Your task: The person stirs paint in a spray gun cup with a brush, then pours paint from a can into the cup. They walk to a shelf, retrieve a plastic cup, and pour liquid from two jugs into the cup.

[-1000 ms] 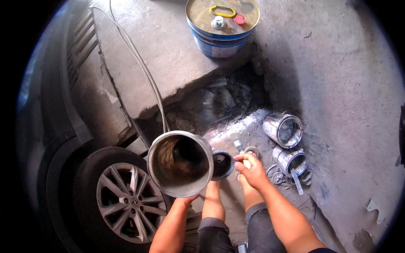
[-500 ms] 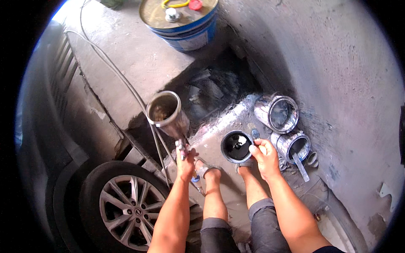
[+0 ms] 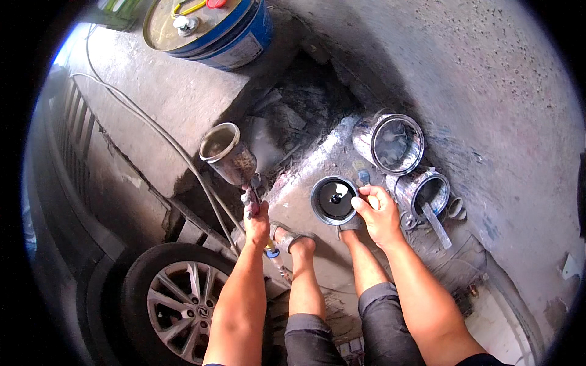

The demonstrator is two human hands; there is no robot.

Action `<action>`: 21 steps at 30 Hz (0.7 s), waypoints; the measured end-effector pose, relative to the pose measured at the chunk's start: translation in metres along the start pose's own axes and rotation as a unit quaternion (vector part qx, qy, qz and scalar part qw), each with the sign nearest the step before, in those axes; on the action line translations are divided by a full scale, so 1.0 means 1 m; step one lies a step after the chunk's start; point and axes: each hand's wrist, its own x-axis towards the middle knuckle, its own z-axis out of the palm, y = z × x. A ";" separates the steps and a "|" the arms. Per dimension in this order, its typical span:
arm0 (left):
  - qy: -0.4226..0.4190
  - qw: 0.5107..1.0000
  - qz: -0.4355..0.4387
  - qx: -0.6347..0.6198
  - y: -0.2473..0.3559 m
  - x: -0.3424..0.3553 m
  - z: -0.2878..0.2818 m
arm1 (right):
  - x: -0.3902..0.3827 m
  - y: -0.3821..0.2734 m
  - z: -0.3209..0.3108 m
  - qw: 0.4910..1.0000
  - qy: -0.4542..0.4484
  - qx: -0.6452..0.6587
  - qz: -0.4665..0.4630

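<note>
Blue drum (image 3: 213,36) is standing top-left on a concrete slab (image 3: 165,97), w/ a car wheel (image 3: 177,299) showing bottom-left. Two open paint cans (image 3: 397,143) and (image 3: 424,192) are lying on the stained ground, right of centre. Spray gun (image 3: 235,168) w/ metal cup is tilting up-left; left hand (image 3: 256,222) is clenching its handle, hose (image 3: 152,131) trailing off behind. Small round black tin (image 3: 334,200) is sitting just left of the cans; right hand (image 3: 378,213) is gripping its rim, fingers curled over the edge.
</note>
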 end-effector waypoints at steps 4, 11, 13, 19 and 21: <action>-0.032 0.999 0.014 0.005 -0.002 -0.014 -0.004 | 0.003 0.006 0.002 0.999 0.015 0.007 -0.028; 0.027 0.993 0.109 -0.040 0.008 -0.045 0.008 | 0.009 0.018 0.007 0.999 0.019 -0.012 -0.046; 0.085 0.987 0.129 0.046 0.014 -0.059 0.005 | 0.011 0.019 0.008 0.993 0.036 -0.082 -0.083; 0.117 0.973 0.198 0.029 0.025 -0.084 -0.016 | 0.013 0.004 0.024 0.996 0.011 -0.077 -0.039; 0.086 0.987 0.133 -0.034 0.028 -0.095 -0.025 | 0.016 0.004 0.036 0.998 0.009 -0.048 -0.050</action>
